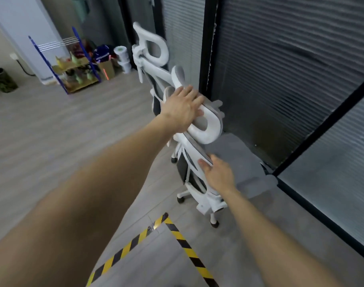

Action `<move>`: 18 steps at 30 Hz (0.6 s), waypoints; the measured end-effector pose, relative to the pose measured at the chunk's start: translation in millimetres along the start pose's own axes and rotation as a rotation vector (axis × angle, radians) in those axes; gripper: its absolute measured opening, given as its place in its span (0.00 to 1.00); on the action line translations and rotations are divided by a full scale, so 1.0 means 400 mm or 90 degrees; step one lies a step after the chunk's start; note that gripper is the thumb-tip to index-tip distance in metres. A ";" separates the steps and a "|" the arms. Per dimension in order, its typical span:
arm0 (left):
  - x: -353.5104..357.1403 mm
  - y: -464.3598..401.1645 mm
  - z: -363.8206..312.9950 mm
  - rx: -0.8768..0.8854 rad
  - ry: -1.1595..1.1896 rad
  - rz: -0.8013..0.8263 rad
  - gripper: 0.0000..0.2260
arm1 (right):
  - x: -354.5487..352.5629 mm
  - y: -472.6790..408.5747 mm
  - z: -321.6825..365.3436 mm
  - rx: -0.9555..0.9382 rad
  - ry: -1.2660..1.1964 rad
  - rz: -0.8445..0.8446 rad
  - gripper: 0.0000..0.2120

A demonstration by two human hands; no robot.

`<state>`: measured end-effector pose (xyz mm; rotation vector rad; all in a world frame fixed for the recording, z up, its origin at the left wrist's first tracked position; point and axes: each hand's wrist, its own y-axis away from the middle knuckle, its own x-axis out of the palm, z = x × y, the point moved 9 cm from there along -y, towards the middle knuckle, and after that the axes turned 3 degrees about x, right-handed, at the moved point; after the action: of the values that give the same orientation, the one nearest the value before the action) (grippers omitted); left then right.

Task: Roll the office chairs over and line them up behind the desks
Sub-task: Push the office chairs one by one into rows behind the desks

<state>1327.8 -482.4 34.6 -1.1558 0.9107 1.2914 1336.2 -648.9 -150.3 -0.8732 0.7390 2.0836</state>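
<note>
A white-framed office chair (199,179) with a grey seat and dark mesh back stands beside the glass wall, its back toward me. My left hand (182,108) lies on top of its white headrest (208,125), fingers curled over it. My right hand (217,172) rests lower, on the upper edge of the mesh backrest, thumb against the frame. A second white chair (151,56) stands just behind the first, further along the wall, untouched. No desk is in view.
A glass partition with blinds (280,79) runs along the right. Yellow-black hazard tape (177,235) marks a raised floor panel near my feet. At the far left stand a blue rack (73,67) of items, boxes and a dark bin (3,79). Grey floor stretches left.
</note>
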 end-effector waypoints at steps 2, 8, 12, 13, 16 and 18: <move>-0.009 0.014 -0.018 0.024 -0.036 -0.045 0.22 | -0.005 0.018 -0.008 -0.020 0.001 -0.015 0.30; -0.036 0.076 -0.135 0.007 -0.094 -0.033 0.22 | -0.050 0.112 -0.121 -0.066 0.012 -0.038 0.29; -0.087 0.135 -0.273 -0.006 -0.124 -0.057 0.25 | -0.124 0.197 -0.228 -0.135 0.072 -0.062 0.26; -0.099 0.150 -0.307 -0.012 -0.113 -0.068 0.26 | -0.140 0.219 -0.247 -0.147 0.128 -0.061 0.24; -0.150 0.173 -0.372 0.010 -0.025 -0.078 0.29 | -0.187 0.289 -0.286 -0.147 0.210 -0.056 0.23; -0.164 0.193 -0.357 -0.006 0.036 -0.039 0.33 | -0.209 0.327 -0.317 -0.153 0.199 -0.054 0.28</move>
<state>1259.8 -642.3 56.8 -1.2240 0.9052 1.2196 1315.2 -847.5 -134.3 -1.3621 0.6033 2.0108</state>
